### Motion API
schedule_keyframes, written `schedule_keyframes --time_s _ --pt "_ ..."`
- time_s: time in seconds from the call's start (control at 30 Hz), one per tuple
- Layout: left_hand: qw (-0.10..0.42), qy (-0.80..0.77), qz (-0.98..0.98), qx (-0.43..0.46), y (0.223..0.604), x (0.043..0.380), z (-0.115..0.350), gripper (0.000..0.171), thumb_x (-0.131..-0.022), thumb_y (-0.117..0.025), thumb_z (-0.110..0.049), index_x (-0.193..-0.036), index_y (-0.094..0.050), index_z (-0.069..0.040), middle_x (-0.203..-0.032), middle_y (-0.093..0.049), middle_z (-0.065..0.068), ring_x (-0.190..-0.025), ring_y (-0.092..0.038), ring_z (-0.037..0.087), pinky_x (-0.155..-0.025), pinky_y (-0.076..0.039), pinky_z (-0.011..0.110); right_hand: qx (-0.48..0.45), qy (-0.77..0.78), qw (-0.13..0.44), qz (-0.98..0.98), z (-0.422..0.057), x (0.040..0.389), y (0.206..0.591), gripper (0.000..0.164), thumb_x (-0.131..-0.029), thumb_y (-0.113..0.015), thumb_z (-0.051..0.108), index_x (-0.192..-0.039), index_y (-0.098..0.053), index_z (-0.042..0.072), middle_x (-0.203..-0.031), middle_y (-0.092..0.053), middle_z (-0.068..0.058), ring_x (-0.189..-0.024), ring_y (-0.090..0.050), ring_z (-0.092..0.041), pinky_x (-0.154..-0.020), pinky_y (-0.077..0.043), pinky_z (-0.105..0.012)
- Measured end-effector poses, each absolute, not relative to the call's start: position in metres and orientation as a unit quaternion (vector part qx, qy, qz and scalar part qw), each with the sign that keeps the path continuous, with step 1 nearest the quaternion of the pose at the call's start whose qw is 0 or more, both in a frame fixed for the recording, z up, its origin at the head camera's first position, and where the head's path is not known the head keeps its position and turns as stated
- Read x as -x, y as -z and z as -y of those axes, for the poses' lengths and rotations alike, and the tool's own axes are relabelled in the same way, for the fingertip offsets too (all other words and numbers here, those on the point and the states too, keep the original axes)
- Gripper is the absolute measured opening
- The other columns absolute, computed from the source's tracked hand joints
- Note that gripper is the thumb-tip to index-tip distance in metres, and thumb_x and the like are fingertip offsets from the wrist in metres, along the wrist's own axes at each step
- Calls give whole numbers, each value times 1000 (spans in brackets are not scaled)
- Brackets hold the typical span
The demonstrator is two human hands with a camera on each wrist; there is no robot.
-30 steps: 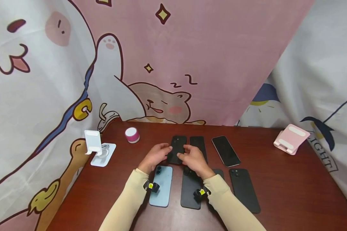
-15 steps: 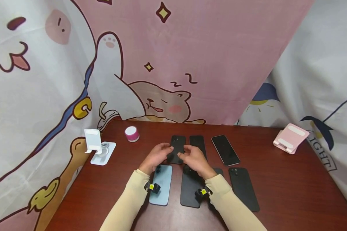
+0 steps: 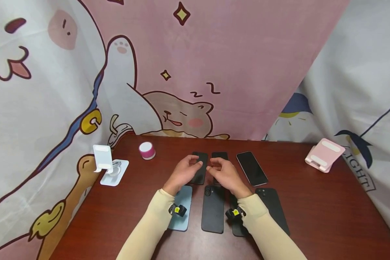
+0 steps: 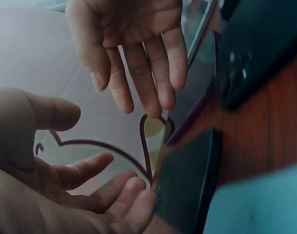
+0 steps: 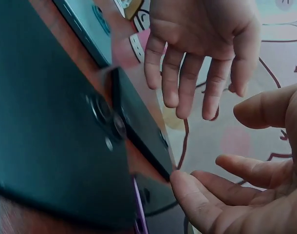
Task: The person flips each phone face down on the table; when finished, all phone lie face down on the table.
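My left hand [image 3: 185,170] hovers over the left edge of a black phone [image 3: 200,175] in the back row, its fingers loosely bent around nothing. Facing it, my right hand [image 3: 227,175] hangs partly over a second dark phone [image 3: 219,155], which it mostly hides. Both wrist views show the palms turned towards each other, with bare space between the fingers. A light blue phone [image 3: 184,206] lies under my left wrist. In front of the hands is a dark grey phone [image 3: 212,213], camera side up. My right wrist partly covers another dark phone [image 3: 238,228].
A phone with a silver edge [image 3: 251,168] lies right of the hands, above a black phone [image 3: 274,207]. On the left stand a white phone stand [image 3: 104,159] and a pink-and-white round tub [image 3: 147,150]. A pink stand [image 3: 325,155] is far right. Printed cloth [image 3: 240,72] hangs behind.
Both hands have shifted right. The right hand has come away from the black phone's right side and now lies over the dark phone beside it. The phones stay in place.
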State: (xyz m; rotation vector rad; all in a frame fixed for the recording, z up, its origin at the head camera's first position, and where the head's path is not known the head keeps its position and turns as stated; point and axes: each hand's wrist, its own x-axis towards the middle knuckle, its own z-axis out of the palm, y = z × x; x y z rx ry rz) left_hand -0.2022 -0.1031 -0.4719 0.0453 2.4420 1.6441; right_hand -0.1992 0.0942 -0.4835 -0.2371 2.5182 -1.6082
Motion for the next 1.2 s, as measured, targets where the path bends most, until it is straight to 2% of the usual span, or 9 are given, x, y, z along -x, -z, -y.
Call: schedule_keyframes --time_s 0.4,0.63,0.8,1.2 --pt "134 -591 -794 -37 480 205 65 52 -108 -58 -31 -151 -51 -2 -146 -60 19 -134 -60 34 -111 -50 55 44 516 36 -854 -130 208 484 50 -104 -66 28 -146 -59 2 -148 -62 -22 -136 -61 -40 -111 -51 -58" --pt "174 -630 -757 -18 486 203 57 63 -107 -60 -37 -157 -44 -2 -158 -50 21 -139 -57 34 -114 -49 55 25 512 50 -857 -138 206 488 52 -105 -65 30 -149 -56 3 -152 -58 -23 -140 -56 -42 -114 -47 -60" --pt "179 -663 -727 -3 490 203 53 64 -107 -60 -34 -157 -41 1 -161 -44 23 -144 -54 36 -116 -48 54 11 525 69 -848 -140 206 493 54 -106 -63 29 -151 -53 1 -155 -53 -25 -144 -51 -44 -117 -44 -61" --pt "167 -670 -724 0 487 201 46 56 -107 -61 -32 -151 -49 1 -150 -55 21 -140 -55 37 -117 -46 54 -17 543 81 -836 -141 208 495 53 -106 -62 28 -150 -53 0 -157 -50 -26 -148 -47 -43 -119 -41 -61"
